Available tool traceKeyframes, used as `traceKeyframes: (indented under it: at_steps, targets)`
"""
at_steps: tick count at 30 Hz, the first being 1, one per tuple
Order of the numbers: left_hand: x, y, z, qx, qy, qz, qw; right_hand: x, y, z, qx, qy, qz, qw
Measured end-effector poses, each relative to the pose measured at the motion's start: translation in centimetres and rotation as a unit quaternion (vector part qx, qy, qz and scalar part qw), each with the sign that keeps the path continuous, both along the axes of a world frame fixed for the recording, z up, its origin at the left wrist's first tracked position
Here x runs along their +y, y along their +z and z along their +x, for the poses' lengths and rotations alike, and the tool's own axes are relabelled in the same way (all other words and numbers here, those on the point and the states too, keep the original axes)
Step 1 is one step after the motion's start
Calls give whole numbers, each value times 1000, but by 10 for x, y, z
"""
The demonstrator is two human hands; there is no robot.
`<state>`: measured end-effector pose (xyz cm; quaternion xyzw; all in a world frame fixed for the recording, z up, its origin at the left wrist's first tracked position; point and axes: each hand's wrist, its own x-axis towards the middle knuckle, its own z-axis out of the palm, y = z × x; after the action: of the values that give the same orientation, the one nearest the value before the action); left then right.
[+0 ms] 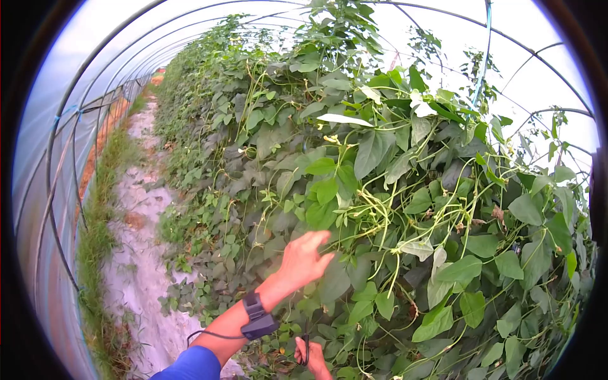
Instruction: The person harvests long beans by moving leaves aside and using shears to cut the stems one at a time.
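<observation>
My left hand (304,258) reaches out over the bean vines (373,297), thumb apart from the fingers, with nothing seen in it. Just beyond its fingertips hangs a tangle of pale green bean stalks (380,212), with a slim bean pod (394,275) to the right. On the left wrist sits a black strapped device (258,316) with a thin cable. Low in the view, close to the leaves, my right hand (313,362) is closed around a thin black looped tool (306,350); its kind cannot be made out.
A dense wall of climbing leaves (215,126) runs into the distance. To the left lies a path with pale ground sheet (142,253), edged by grass (95,253). Curved tunnel hoops (49,171) and plastic film (31,209) enclose the row. A blue cord (486,50) hangs at upper right.
</observation>
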<state>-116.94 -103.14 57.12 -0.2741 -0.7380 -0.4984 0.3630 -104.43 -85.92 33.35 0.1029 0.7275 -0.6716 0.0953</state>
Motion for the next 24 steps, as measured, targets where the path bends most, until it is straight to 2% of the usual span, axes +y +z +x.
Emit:
traceKeyframes:
  at_steps: [1, 3, 5, 7, 8, 10, 11, 13, 16, 17, 18, 20, 24]
  targets:
    - [8, 18, 0, 5, -17, 51, 999, 1, -1, 6, 13, 3, -9, 1000]
    - [26, 39, -14, 15, -15, 65, 998, -4, 11, 22, 27, 4, -18, 999]
    - [29, 53, -32, 27, -14, 80, 996, -16, 41, 41, 99, -44, 38, 993]
    - [25, 60, -52, -92, -226, 70, 967, -11, 42, 47, 94, -48, 39, 994]
    - [23, 60, -64, -147, -351, 149, 913, -9, 42, 48, 90, -51, 39, 994]
    - [13, 54, -75, -188, -416, 135, 879, -10, 46, 52, 99, -67, 43, 992]
    - [11, 53, -80, -185, -418, 134, 879, -10, 47, 52, 106, -84, 48, 990]
    - [10, 48, -86, -265, -529, 241, 770, -9, 41, 52, 99, -84, 39, 991]
    - [11, 51, -95, -317, -510, 238, 764, -13, 49, 53, 74, -87, 24, 993]
    - [14, 53, -96, -326, -472, 215, 791, -15, 54, 53, 57, -92, 17, 994]
    - [18, 55, -96, -325, -474, 215, 790, -15, 51, 53, 58, -94, 19, 994]
    - [25, 59, -94, -278, -393, 103, 870, -16, 47, 51, 43, -74, -14, 996]
    - [29, 57, -99, -266, -428, 42, 863, -40, 78, 65, 40, -99, 35, 994]
